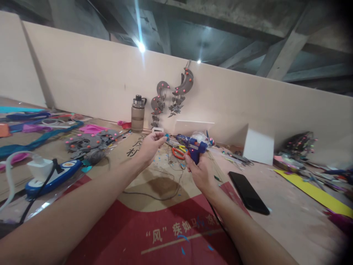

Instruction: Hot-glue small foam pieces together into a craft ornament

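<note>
The small blue piece [166,137] pinched in the left hand [150,146] is too tiny to name; the right hand [199,173] hides the grip of the blue glue gun [193,148], so its trigger cannot be seen; the orange scissors [178,152] lie partly hidden behind the gun; the clutter at the far right [300,143] is blurred past telling; both forearms run off the bottom edge; the power strip [52,176] is half hidden by a white plug [40,168].
</note>
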`<state>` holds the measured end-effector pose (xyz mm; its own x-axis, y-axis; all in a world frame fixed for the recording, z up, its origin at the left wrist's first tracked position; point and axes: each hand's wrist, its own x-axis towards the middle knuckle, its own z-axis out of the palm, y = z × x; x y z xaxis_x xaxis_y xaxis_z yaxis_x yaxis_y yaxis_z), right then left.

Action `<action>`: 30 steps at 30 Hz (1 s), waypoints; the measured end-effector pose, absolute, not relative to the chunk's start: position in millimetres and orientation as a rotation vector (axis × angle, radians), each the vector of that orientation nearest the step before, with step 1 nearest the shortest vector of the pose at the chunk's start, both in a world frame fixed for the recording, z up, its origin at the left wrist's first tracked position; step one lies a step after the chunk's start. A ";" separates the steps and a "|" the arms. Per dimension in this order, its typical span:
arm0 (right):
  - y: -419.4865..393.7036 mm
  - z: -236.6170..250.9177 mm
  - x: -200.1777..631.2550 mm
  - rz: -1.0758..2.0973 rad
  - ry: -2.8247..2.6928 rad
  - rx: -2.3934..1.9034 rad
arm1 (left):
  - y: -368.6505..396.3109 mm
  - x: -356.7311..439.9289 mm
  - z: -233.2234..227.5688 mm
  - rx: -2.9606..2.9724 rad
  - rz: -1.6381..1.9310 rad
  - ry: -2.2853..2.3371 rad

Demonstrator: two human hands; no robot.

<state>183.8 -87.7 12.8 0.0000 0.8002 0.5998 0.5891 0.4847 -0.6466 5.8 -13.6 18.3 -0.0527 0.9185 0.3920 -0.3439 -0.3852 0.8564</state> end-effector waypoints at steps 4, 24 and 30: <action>-88.1 9.8 182.0 0.287 -1.669 -1.252 | -13.7 5.8 17.4 1.271 1.630 0.734; -91.5 13.6 177.6 0.173 -1.734 -1.229 | -14.9 7.7 15.6 1.345 1.569 0.719; -91.6 11.4 177.1 0.113 -1.758 -1.211 | -15.2 8.3 15.2 1.361 1.575 0.731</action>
<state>177.1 -91.6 11.4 -0.0442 0.7605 0.6478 0.6714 0.5028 -0.5445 8.3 -15.2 15.2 0.0128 0.9003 0.4351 -0.2490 -0.4186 0.8734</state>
